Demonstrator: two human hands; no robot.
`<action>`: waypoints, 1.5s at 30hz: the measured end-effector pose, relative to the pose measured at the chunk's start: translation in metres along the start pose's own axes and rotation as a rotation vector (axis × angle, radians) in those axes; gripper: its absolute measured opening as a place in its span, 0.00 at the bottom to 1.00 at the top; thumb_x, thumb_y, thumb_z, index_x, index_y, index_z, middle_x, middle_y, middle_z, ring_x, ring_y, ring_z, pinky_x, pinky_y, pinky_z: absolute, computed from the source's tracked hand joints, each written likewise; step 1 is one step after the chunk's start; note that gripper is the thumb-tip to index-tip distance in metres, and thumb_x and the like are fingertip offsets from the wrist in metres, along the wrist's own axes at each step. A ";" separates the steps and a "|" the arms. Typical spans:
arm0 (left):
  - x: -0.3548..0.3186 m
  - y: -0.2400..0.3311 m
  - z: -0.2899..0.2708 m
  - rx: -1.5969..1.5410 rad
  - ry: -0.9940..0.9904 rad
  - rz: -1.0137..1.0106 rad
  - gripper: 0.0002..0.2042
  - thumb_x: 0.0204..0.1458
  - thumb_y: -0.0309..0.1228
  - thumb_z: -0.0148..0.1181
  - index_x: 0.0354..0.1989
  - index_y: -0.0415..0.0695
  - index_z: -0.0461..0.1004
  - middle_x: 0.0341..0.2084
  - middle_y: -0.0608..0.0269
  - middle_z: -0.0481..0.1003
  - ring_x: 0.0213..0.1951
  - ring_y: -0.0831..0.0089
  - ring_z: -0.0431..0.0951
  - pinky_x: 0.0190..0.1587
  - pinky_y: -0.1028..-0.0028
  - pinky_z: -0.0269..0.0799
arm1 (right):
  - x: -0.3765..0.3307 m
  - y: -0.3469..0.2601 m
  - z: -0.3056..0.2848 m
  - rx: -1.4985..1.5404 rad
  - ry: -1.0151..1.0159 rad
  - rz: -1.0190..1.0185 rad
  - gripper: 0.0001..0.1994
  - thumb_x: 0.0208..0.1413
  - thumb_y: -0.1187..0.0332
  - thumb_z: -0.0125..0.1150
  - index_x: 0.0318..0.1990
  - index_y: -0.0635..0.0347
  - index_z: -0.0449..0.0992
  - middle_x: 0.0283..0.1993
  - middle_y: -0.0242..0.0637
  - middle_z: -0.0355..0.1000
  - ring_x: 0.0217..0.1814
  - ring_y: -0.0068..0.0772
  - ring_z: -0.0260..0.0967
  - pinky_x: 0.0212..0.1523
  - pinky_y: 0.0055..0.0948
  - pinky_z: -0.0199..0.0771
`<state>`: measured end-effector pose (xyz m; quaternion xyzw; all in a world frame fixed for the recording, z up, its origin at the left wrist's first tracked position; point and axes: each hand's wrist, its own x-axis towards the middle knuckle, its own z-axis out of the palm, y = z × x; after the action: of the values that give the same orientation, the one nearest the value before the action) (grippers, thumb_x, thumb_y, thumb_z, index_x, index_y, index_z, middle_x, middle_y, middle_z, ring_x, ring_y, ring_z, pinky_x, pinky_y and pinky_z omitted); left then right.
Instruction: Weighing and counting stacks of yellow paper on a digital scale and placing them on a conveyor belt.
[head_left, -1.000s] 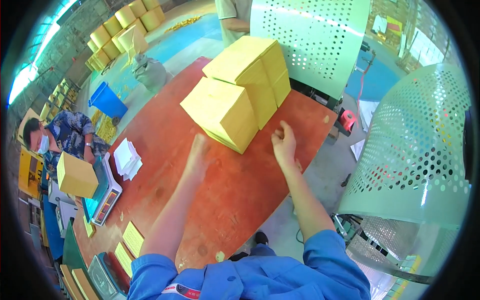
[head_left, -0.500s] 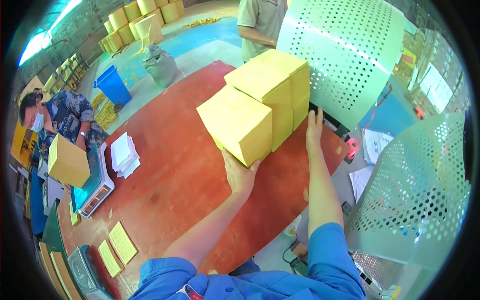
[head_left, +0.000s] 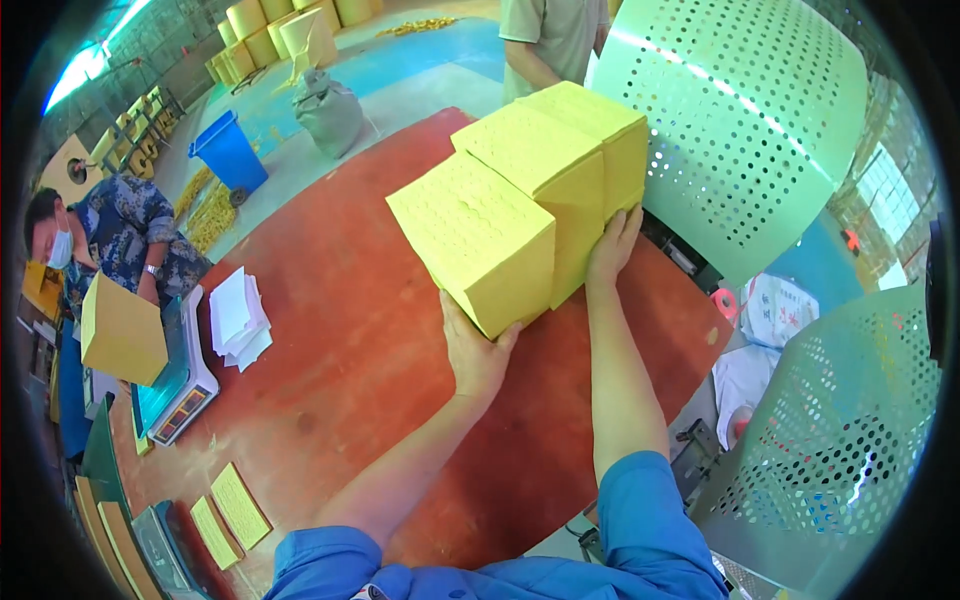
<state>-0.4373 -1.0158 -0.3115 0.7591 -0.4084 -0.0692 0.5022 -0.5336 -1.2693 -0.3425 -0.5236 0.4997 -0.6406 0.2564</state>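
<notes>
Square stacks of yellow paper stand close together on the red table (head_left: 350, 300): a near stack (head_left: 470, 220), a middle stack (head_left: 530, 150) and a far stack (head_left: 605, 110). My left hand (head_left: 475, 350) grips the lower near corner of the near stack, its thumb along the right face and its other fingers partly hidden. My right hand (head_left: 612, 245) presses its fingers against the right side of the stacks, near the middle and far ones. Both forearms reach up from the lower edge, in short blue sleeves.
At left a masked co-worker (head_left: 135, 220) handles a yellow stack (head_left: 125, 330) on a scale (head_left: 185, 375). White sheets (head_left: 240, 318) and thin yellow pads (head_left: 240, 505) lie on the table. Perforated green metal guards (head_left: 740, 130) stand at right. Another person (head_left: 545, 50) stands beyond.
My right hand has come in from beside the stacks to press against their right side. My left hand stays at the near corner. The view has shifted slightly.
</notes>
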 end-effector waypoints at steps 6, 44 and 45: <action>0.044 -0.023 -0.013 -0.074 -0.042 -0.036 0.52 0.41 0.33 0.73 0.70 0.37 0.40 0.69 0.45 0.47 0.69 0.50 0.49 0.68 0.59 0.53 | 0.000 -0.001 0.044 -0.050 0.008 -0.006 0.30 0.66 0.54 0.41 0.69 0.64 0.53 0.73 0.53 0.48 0.75 0.50 0.43 0.72 0.40 0.44; -0.669 -0.112 -0.742 -0.672 1.435 -0.558 0.12 0.55 0.38 0.56 0.40 0.43 0.77 0.37 0.57 0.79 0.40 0.69 0.79 0.43 0.69 0.73 | -0.411 -0.175 -0.115 0.280 -1.203 0.013 0.20 0.63 0.65 0.44 0.58 0.68 0.68 0.60 0.47 0.67 0.62 0.44 0.64 0.64 0.38 0.61; -0.716 -0.115 -0.767 -0.571 1.606 -0.581 0.13 0.56 0.38 0.56 0.41 0.43 0.76 0.37 0.57 0.79 0.40 0.70 0.79 0.42 0.69 0.73 | -0.486 -0.250 -0.129 0.292 -1.283 0.098 0.18 0.61 0.71 0.45 0.56 0.68 0.69 0.56 0.44 0.68 0.58 0.40 0.67 0.60 0.36 0.65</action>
<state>-0.4492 0.0376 -0.2512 0.4986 0.3061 0.2590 0.7685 -0.4488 -0.7146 -0.3104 -0.7382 0.1789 -0.2500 0.6005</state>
